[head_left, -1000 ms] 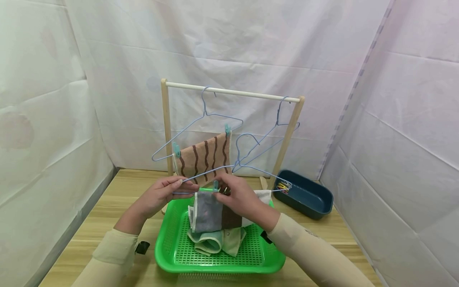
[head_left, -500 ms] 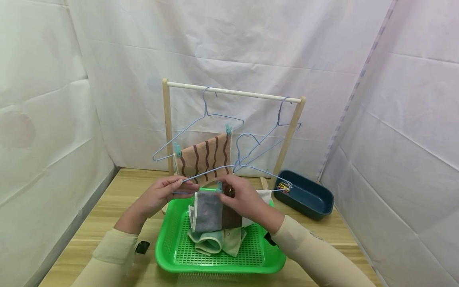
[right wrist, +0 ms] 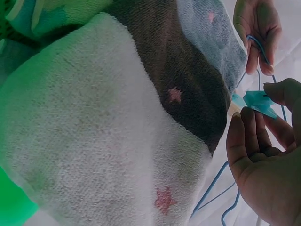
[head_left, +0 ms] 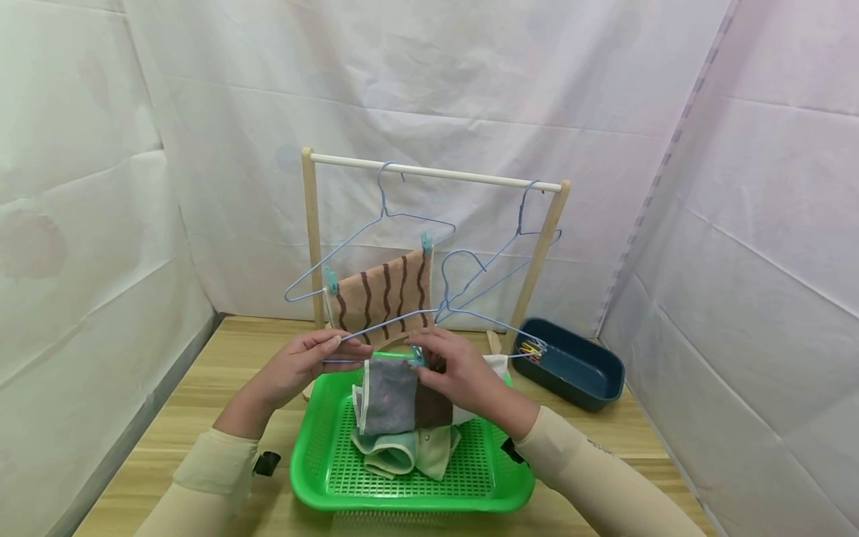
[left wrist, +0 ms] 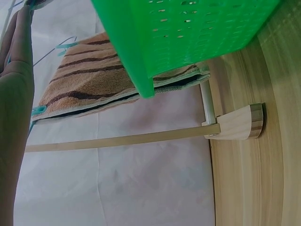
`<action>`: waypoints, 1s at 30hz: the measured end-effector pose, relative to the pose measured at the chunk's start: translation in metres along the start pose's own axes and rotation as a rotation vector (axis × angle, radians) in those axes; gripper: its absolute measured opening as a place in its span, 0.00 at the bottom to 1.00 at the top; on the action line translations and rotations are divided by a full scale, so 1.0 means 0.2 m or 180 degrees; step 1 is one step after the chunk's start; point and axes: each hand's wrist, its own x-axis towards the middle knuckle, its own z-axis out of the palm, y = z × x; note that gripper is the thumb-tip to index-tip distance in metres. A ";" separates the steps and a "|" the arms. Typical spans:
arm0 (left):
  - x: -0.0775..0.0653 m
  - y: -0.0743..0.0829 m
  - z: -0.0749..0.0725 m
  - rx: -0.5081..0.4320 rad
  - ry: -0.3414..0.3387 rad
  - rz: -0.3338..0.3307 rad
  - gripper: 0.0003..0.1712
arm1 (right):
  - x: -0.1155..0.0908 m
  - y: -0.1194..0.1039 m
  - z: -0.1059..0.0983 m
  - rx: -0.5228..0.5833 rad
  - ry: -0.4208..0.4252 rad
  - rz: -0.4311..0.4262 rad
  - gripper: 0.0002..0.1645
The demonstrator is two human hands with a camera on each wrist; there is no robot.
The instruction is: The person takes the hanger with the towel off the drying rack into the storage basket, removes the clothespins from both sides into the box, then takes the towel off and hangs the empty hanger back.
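My left hand (head_left: 309, 358) grips the left end of a blue wire hanger (head_left: 382, 324), thumb on the sloping wire. Over the hanger's lower bar hangs a towel (head_left: 391, 399) in grey, brown and white; pink stars show on it in the right wrist view. Between thumb and fingers, my right hand (head_left: 456, 373) pinches a teal clothespin (right wrist: 258, 102) at the towel's top edge, near the bar. A green basket (head_left: 412, 501) stands below, with folded green and cream cloths (head_left: 396, 453) inside. Part of the white towel section is hidden behind my right hand.
Behind the hands stands a wooden rack (head_left: 436, 171). On it hang a striped brown towel (head_left: 382, 294), clipped to a hanger, and a bare blue hanger (head_left: 520, 216). A dark blue bin (head_left: 584, 373) holding colourful clips (head_left: 533, 349) sits at the right.
My right hand has shifted slightly right along the towel's top edge, and the clothespin in it has turned from upright to tilted. My left hand and the hanger stay in place.
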 end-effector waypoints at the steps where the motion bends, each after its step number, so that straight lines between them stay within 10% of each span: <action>1: 0.00 0.00 0.00 0.0004 0.0005 -0.0007 0.23 | 0.00 0.00 0.00 -0.0019 -0.0007 0.0006 0.27; 30: -0.01 0.01 0.00 -0.0013 0.0051 -0.0003 0.23 | -0.11 0.09 -0.19 -0.0267 -0.0050 -0.0073 0.28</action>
